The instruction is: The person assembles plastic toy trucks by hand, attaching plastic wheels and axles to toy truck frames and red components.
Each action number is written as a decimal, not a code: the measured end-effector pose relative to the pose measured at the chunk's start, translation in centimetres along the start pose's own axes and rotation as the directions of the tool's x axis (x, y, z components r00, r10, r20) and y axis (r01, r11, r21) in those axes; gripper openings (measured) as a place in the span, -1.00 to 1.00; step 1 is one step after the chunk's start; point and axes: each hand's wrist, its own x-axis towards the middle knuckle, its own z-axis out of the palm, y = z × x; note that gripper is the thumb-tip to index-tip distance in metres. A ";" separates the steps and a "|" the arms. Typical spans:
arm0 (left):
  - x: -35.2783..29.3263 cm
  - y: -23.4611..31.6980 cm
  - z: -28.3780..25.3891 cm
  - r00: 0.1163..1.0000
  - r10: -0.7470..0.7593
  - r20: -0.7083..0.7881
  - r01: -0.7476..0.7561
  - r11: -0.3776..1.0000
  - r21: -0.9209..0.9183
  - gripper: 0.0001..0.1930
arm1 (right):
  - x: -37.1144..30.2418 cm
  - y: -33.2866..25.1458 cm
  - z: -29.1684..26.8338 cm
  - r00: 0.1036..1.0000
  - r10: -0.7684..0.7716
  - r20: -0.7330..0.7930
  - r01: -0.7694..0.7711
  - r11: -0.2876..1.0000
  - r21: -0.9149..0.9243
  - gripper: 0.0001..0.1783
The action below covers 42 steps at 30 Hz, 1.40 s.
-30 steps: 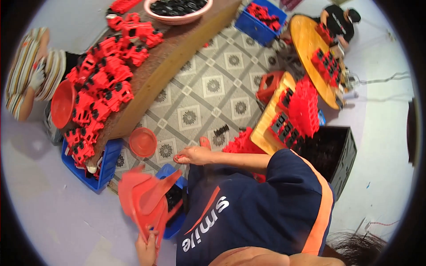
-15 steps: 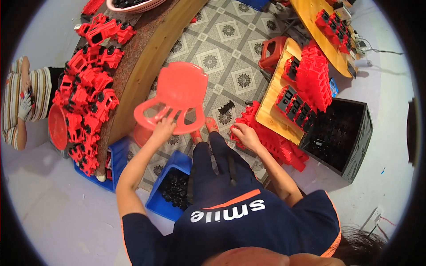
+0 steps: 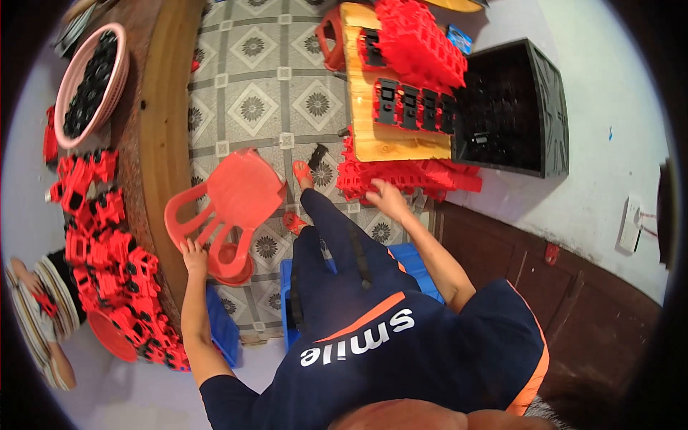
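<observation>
The left hand (image 3: 194, 259) grasps the red plastic chair (image 3: 245, 190), whose length goes forward-right from this grip; right hand (image 3: 388, 201), unclenched, is apart, right of chair.

1. Chair (image 3: 244, 188): plain coral red throughout.
2. Floor tiles (image 3: 252, 106), around the chair: grey bands and pale squares patterned with dark flowers.
3. Counter (image 3: 136, 185), left of the chair: speckled reddish-brown top with a yellowish-brown wooden edge (image 3: 163, 122).
4. Toy vehicles (image 3: 107, 261), left of the chair beyond that edge: bright red and black.
5. Basket (image 3: 122, 57), farther up-left of the chair: pale pink, holding black pieces (image 3: 92, 86).
6. Table (image 3: 401, 149), right of the chair: honey-yellow, bearing a vivid red stack (image 3: 423, 43).
7. Crate (image 3: 553, 107), farther right of the chair: black.
8. Wearer's shirt (image 3: 423, 365), below-right of the chair: navy, orange trim, white lettering.
9. Co-worker's top (image 3: 63, 295), below-left of the chair: striped white and brown.
</observation>
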 end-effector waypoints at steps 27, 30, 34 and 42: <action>25.1 34.9 -54.3 0.914 0.235 -0.331 -0.208 -0.429 -0.879 0.22 | 17.9 23.8 -17.1 0.870 0.395 -0.293 0.004 0.590 0.807 0.04; 24.1 32.5 -53.4 0.899 0.258 -0.355 -0.213 -0.451 -0.867 0.16 | 16.2 21.8 -15.2 0.849 0.438 -0.295 -0.014 0.577 0.816 0.01; 19.9 26.1 -51.0 0.908 0.195 -0.370 -0.258 -0.434 -0.863 0.14 | 13.4 13.7 -14.7 0.849 0.471 -0.237 -0.046 0.515 0.856 0.00; 8.9 7.9 -53.8 0.946 0.022 -0.323 -0.259 -0.547 -0.796 0.20 | 15.0 -5.8 -20.6 0.941 0.260 -0.217 0.034 0.565 0.824 -0.07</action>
